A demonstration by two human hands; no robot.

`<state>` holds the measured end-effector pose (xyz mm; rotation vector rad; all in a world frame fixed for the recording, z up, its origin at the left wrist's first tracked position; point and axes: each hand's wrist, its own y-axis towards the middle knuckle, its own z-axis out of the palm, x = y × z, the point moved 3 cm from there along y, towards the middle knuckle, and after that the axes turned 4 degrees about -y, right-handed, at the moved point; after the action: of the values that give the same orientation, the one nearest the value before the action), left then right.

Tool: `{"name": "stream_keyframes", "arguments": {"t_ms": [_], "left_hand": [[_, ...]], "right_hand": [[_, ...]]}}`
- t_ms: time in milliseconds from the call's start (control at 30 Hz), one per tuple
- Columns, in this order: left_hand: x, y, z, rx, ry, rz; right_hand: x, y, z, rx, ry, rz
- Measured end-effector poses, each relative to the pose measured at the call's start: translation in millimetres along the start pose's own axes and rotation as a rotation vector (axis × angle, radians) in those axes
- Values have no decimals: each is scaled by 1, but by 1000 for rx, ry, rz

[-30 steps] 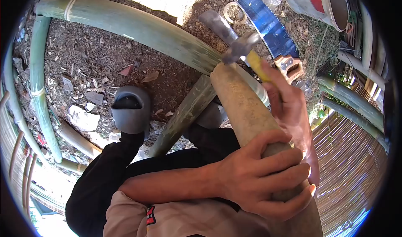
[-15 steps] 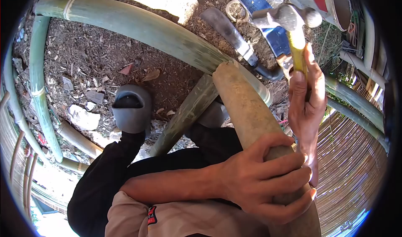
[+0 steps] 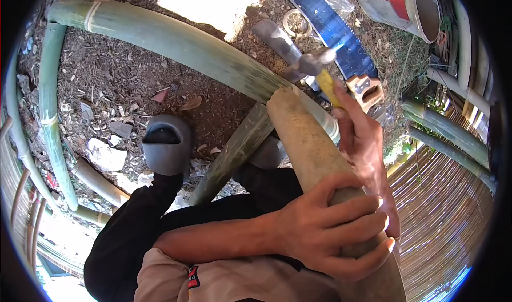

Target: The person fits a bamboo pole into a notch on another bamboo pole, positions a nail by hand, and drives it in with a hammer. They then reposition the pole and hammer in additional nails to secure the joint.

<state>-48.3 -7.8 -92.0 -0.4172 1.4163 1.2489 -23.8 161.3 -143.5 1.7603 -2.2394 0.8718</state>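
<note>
My left hand (image 3: 336,224) is wrapped round a thick tan bamboo pole (image 3: 309,134) that slants from the lower right up to the middle. The pole's upper end meets a long green bamboo pole (image 3: 176,43), by the joint with a shorter green piece (image 3: 234,152). In my right hand (image 3: 362,137) is a claw hammer (image 3: 314,63) with a yellow handle. The hammer's head is above and right of the tan pole's end, apart from it and slightly blurred.
Beyond the hammer lie a machete (image 3: 277,38), a roll of tape (image 3: 296,23) and a handsaw (image 3: 341,35). A bucket (image 3: 392,6) stands at the upper right. More bamboo (image 3: 49,110) lies left, past my grey shoe (image 3: 167,150). Wood chips litter the ground.
My right hand has swung the hammer left and down, closer to the tan pole's end. My left hand keeps its grip on the pole. The view has shifted slightly.
</note>
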Motion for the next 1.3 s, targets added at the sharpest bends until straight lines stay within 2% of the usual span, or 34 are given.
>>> {"name": "stream_keyframes", "arguments": {"t_ms": [100, 167, 267, 300, 400, 467, 500, 533, 567, 667, 700, 767, 800, 900, 933, 1000, 1067, 1133, 1200, 1233, 1300], "left_hand": [[-3, -4, -1, -5, -33, -59], [0, -1, 0, -23, -8, -41], [-3, -5, 3, -32, 7, -29], [-2, -3, 1, -40, 6, -35], [-1, -3, 1, -33, 3, -26], [-3, -3, 1, 6, -18, -10], [-5, -5, 2, 2, -17, -14], [-4, -5, 1, -6, -16, -26], [-4, -6, 2, -14, -16, -37], [-1, -4, 1, -13, -18, -20], [-4, -5, 3, -10, -25, -15], [-1, -7, 3, -24, 17, 6], [3, -6, 2, -35, 42, 19], [-2, -7, 2, -34, 5, -5], [-5, -8, 4, -31, -6, 3], [-3, -7, 2, -22, 17, -4], [-6, -3, 1, -2, 38, -29], [-10, 9, -2, 18, 52, -46], [-13, 24, -2, 189, -107, -55], [-12, 38, -9, 194, -105, -46], [-14, 56, -14, 598, -270, 8]], "right_hand": [[-10, -12, 6, -331, 139, 73], [-16, -14, 16, -124, 113, 71], [-24, -12, 20, 145, 122, 179], [-28, -6, 18, -44, 98, 119], [-31, -19, 22, -245, 204, 233], [-26, -15, 34, 37, 161, 25], [-28, -11, 29, 31, 187, 6], [-25, -4, 21, -61, 85, -92], [-36, -6, 28, -183, 174, -8], [-37, -13, 32, -257, 312, 81], [-30, -9, 28, -70, 238, 83], [-25, -6, 28, -79, 154, -68], [-27, -8, 32, -154, 236, 60], [-22, -16, 38, -150, 236, 112], [-21, -19, 36, -2, 257, 173], [-24, -8, 41, 141, 279, 189], [-39, -20, 64, -190, 529, 284], [-37, -23, 85, -425, 659, 454], [-35, -28, 86, -470, 762, 546], [-35, -32, 87, -477, 765, 540], [-44, -50, 93, -615, 802, 642]]}}
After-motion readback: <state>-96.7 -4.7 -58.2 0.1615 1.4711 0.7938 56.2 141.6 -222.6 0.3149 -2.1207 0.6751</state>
